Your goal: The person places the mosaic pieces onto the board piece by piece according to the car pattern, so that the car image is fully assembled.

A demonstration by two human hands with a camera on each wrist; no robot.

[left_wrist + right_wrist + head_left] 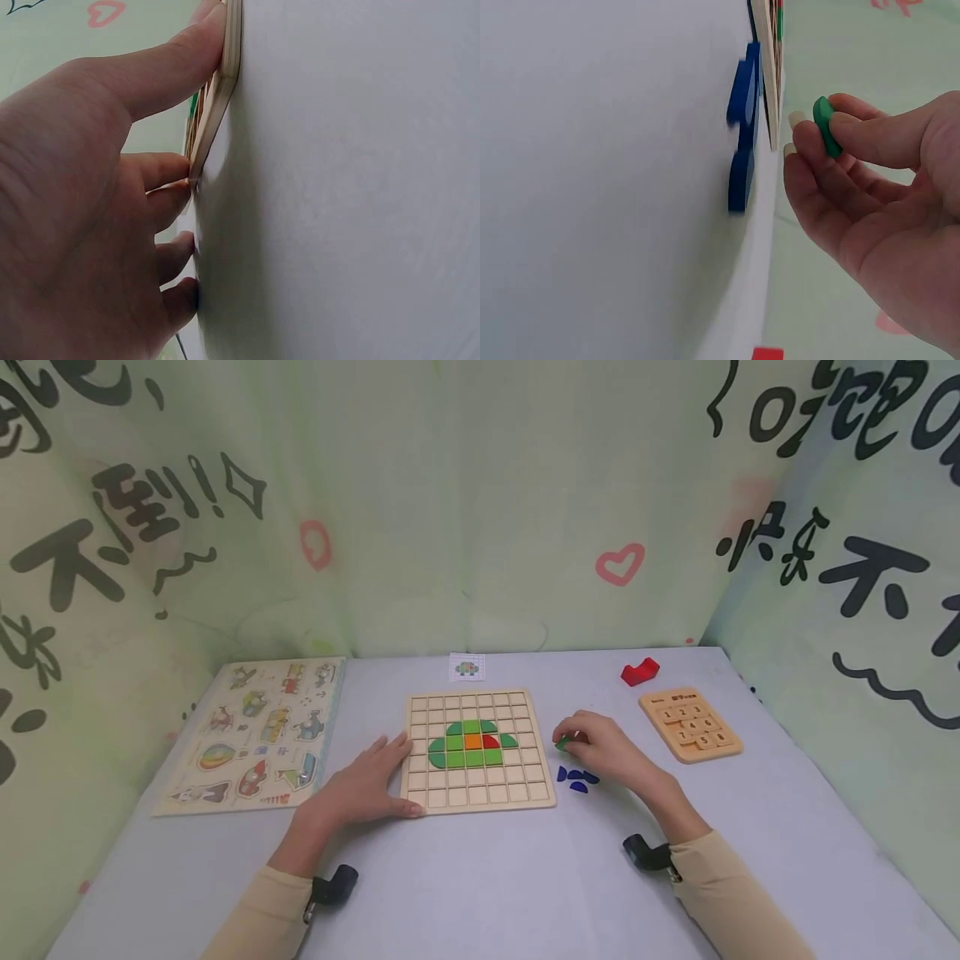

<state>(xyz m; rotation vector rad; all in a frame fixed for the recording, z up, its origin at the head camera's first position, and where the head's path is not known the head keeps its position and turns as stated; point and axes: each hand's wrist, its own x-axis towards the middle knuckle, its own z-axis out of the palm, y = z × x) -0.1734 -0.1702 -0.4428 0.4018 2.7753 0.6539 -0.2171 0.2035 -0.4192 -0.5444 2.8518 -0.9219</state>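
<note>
A square wooden grid board (472, 793) lies in front of me, with green, orange and red pieces set in its middle. My left hand (367, 785) is spread at the board's lower left corner, its thumb and fingertips touching the edges; the left wrist view shows the thumb (172, 75) against the wooden rim. Just right of the board, my right hand (611, 747) pinches a small dark green puzzle piece (826, 127) between thumb and fingers, above the table. Below that hand lie several blue pieces (578, 787); the piece's full outline is partly hidden by the fingers.
A small picture card (467, 667) lies behind the board. At left is a large illustrated board (247, 735). To the right are a red curved block (641, 672) and a wooden number board (690, 724). Curtains with printed writing enclose the table.
</note>
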